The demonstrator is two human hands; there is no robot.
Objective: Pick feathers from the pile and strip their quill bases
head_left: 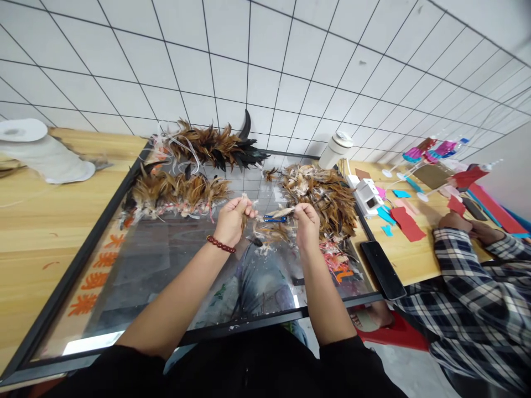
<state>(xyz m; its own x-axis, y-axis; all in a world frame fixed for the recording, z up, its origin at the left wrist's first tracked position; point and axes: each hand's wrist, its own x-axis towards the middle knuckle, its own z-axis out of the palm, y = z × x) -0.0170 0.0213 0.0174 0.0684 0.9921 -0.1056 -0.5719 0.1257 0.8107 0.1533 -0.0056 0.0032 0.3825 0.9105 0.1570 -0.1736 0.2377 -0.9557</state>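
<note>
My left hand (233, 220), with a dark red bead bracelet (221, 244) at the wrist, is closed in a pinch. Whitish fluff and a bit of brown feather (244, 224) show at its fingers, mostly hidden. Opposite it, my right hand (307, 225) pinches one end of a pale tan feather (284, 211), which points toward the left hand. Just beneath that feather lies a small blue-handled tool (275, 219), its kind unclear. Right of my right hand spreads a big heap of brown feathers (327, 196). Fluff and loose feathers (269, 236) litter the glass between my hands.
Feather bundles (178, 190) and a darker feather strip (215, 145) lie on the black-framed glass panel (166, 265). Rightward are a white bottle (335, 149), a power strip (367, 196), a phone (382, 270) and red cloth (407, 224). A co-worker's plaid sleeve (468, 260) is beyond; a white roll (45, 152) stands left.
</note>
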